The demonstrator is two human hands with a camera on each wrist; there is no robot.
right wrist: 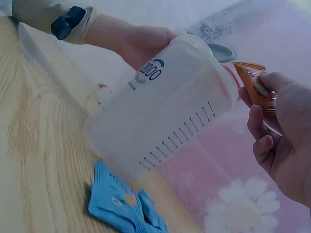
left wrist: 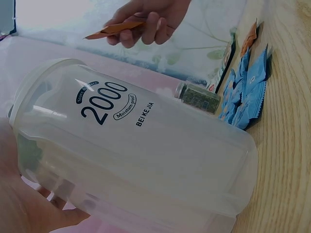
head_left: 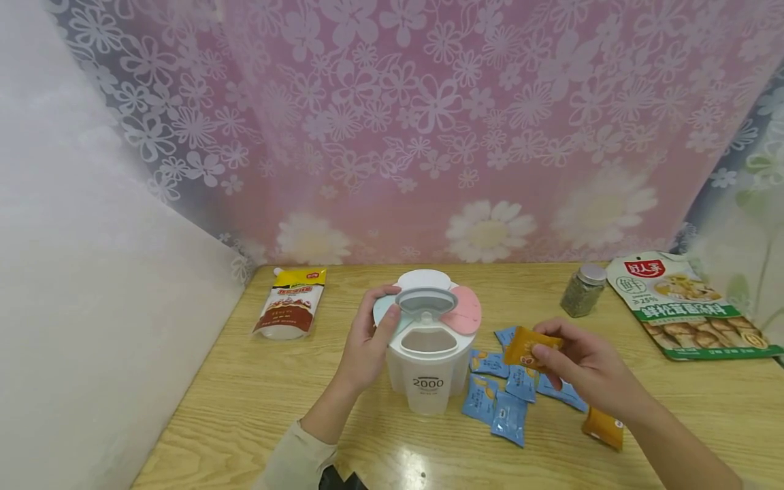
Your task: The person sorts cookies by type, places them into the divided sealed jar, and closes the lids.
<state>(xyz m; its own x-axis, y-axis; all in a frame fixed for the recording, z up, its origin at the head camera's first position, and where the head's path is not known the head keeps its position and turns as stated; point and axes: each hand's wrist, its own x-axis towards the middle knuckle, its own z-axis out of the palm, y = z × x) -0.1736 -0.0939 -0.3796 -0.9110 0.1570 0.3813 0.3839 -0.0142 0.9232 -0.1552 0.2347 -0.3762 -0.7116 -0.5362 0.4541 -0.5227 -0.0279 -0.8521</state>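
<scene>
A translucent storage container (head_left: 427,381) marked 2000 stands upright on the table. Its multi-coloured lid has a grey flap (head_left: 427,300) tipped up beside an opening. My left hand (head_left: 366,340) grips the container's upper left side, thumb on the pale blue part of the lid. To the right of the container, my right hand (head_left: 588,364) pinches an orange snack packet (head_left: 528,347) in the air; the right wrist view shows that packet (right wrist: 255,87) close to the lid. Several blue packets (head_left: 508,415) lie on the table below it, with another orange packet (head_left: 603,429) near the right forearm.
A brown, white and yellow pouch (head_left: 290,303) lies at the back left. Toward the back right are a glass jar (head_left: 583,291) of dried herbs and a large green and white mushroom bag (head_left: 692,306). A floral curtain (head_left: 429,170) hangs behind the wooden table (head_left: 294,401).
</scene>
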